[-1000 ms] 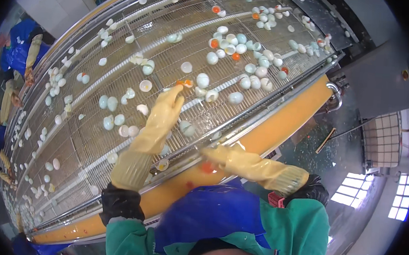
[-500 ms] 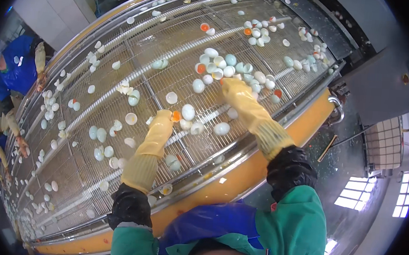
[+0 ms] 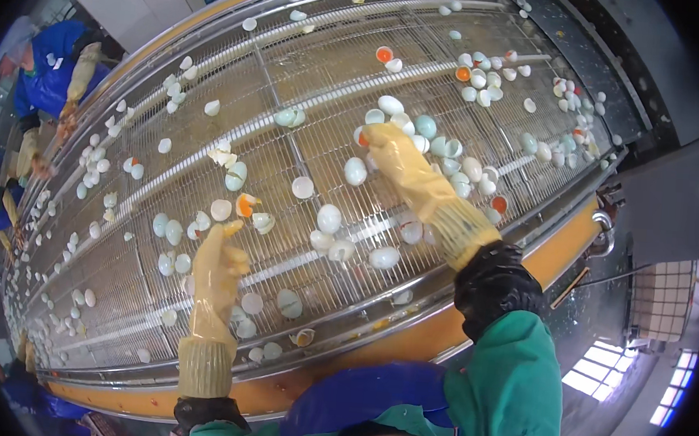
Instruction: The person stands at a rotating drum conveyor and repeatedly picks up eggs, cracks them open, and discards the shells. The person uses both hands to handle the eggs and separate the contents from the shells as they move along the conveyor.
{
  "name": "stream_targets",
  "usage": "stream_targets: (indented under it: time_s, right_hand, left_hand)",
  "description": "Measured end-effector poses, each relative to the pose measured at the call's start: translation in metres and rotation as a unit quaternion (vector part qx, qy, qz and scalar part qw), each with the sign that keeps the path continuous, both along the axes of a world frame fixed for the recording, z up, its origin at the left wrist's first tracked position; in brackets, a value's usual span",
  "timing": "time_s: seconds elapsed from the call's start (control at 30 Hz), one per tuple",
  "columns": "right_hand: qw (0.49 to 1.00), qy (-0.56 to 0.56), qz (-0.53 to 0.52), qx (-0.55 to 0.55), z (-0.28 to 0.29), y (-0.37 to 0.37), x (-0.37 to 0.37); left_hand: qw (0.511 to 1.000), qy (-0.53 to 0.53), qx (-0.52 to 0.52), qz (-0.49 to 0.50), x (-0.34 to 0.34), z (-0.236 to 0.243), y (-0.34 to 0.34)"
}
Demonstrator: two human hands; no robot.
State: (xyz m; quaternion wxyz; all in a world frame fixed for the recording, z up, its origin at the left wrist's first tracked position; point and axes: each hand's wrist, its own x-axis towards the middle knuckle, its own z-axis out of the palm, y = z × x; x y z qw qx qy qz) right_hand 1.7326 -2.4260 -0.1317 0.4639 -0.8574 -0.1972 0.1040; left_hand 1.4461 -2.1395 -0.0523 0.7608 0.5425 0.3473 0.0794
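Note:
My left hand [image 3: 220, 270], in a yellow rubber glove, is over the near side of a metal grating [image 3: 305, 272], fingers loosely bent and apart with nothing visible between them. Just beyond its fingertips lie a broken eggshell with orange yolk [image 3: 245, 204] and a pale cracked shell [image 3: 262, 222]. My right hand [image 3: 406, 161], gloved the same way, reaches over a cluster of pale shells. Its fingers are closed at an eggshell with orange yolk [image 3: 362, 138], which they partly cover. A whole-looking pale egg [image 3: 355, 171] lies beside that hand.
Many white and pale green shells are scattered over the grating. Metal rails and an orange-yellow edge [image 3: 357, 336] border my side. A co-worker in blue [image 3: 55, 76] stands across at the left, with another person nearby. A crate with a grid pattern [image 3: 660, 300] stands at right.
My left hand has drawn back to the left, away from the orange-yolk shell that was at its fingertips. My right hand has moved onto another orange-yolk shell. The whole view has shifted slightly.

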Motion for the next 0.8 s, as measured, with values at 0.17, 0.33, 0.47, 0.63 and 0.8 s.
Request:
stream_targets:
  time_s: [0.17,0.33,0.47,0.63,0.8]
  right_hand:
    - [0.946,-0.078,0.07,-0.308,-0.008,0.08,0.066]
    - [0.953,-0.026,0.078,-0.292,-0.004,0.084,0.076]
    - [0.983,0.03,0.038,-0.18,-0.026,0.051,0.04]
    - [0.96,0.267,0.063,0.048,0.033,0.022,0.008]
    - [0.908,0.313,0.087,0.264,0.051,-0.047,0.003]
  left_hand:
    - [0.999,0.032,0.036,-0.004,-0.004,0.016,-0.026]
    - [0.998,0.051,0.025,0.026,-0.022,0.015,-0.048]
    - [0.998,0.037,0.009,0.041,-0.033,0.008,-0.066]
    - [0.996,0.041,0.063,-0.045,-0.041,0.035,-0.113]
    - [0.953,0.151,0.011,-0.261,-0.075,0.047,-0.167]
